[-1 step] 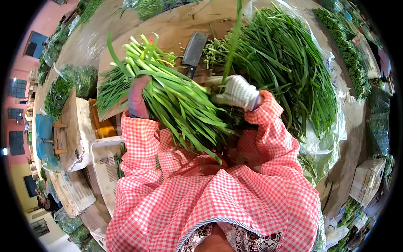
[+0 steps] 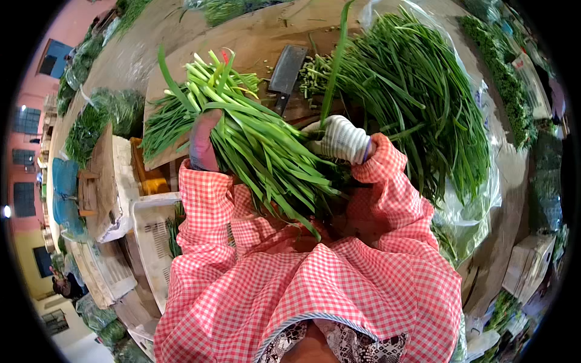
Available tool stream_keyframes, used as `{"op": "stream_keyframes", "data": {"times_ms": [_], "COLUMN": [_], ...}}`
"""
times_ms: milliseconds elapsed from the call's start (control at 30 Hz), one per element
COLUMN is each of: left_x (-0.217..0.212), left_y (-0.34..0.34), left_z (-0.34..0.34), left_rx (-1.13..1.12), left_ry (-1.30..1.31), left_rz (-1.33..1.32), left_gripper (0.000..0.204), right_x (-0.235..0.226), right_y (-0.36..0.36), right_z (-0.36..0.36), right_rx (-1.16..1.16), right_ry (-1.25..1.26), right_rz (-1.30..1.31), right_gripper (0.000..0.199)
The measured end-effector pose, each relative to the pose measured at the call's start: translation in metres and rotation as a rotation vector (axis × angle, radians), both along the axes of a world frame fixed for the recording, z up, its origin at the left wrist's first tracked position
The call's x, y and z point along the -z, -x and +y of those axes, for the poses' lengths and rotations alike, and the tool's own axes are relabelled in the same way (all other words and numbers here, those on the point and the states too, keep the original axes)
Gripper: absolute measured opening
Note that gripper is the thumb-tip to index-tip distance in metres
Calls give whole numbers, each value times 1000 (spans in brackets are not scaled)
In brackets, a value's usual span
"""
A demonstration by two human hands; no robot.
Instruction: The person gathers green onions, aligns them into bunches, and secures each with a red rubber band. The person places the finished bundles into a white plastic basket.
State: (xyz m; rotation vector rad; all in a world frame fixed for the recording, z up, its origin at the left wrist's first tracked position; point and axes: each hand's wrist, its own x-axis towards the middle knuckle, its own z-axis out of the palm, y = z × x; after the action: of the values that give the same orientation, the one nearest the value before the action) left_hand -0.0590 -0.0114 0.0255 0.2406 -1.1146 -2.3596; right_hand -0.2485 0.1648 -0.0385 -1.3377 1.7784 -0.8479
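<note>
My left hand (image 2: 206, 140), in a purplish-pink glove, is closed around a thick bunch of garlic chives (image 2: 260, 136). The pale cut ends point up and left, and the leaves fan down toward my apron. Against the bunch's right side is my right hand (image 2: 340, 139) in a white knitted glove, its fingers curled around a long green chive blade (image 2: 336, 72) that stands upright. Its fingertips are partly hidden by the leaves. A large heap of garlic chives (image 2: 417, 103) lies to the right on clear plastic. Beyond my hands a cleaver (image 2: 288, 71) rests flat on the wooden board.
More chives (image 2: 166, 130) lie on the board's left side. Short trimmed ends (image 2: 316, 75) are scattered by the cleaver. At left stand a white plastic crate (image 2: 151, 227) and a blue stool (image 2: 65, 187). Bagged greens (image 2: 115, 112) and leafy bundles (image 2: 502, 78) line the sides.
My right hand has come slightly down and left, closer to the bunch, with the upright blade in it. My left hand keeps its hold on the bunch.
</note>
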Motion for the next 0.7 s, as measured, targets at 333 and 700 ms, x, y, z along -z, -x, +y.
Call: {"op": "stream_keyframes", "data": {"times_ms": [333, 700], "left_x": [37, 82], "left_y": [-19, -32], "left_z": [-7, -3], "left_rx": [36, -52], "left_ry": [-88, 269], "left_rz": [-79, -156], "left_gripper": [37, 34], "right_x": [-33, -15], "right_y": [-15, -32], "right_z": [-33, -66], "right_rx": [258, -35], "right_ry": [300, 229], "right_rz": [-20, 141], "right_gripper": [33, 28]}}
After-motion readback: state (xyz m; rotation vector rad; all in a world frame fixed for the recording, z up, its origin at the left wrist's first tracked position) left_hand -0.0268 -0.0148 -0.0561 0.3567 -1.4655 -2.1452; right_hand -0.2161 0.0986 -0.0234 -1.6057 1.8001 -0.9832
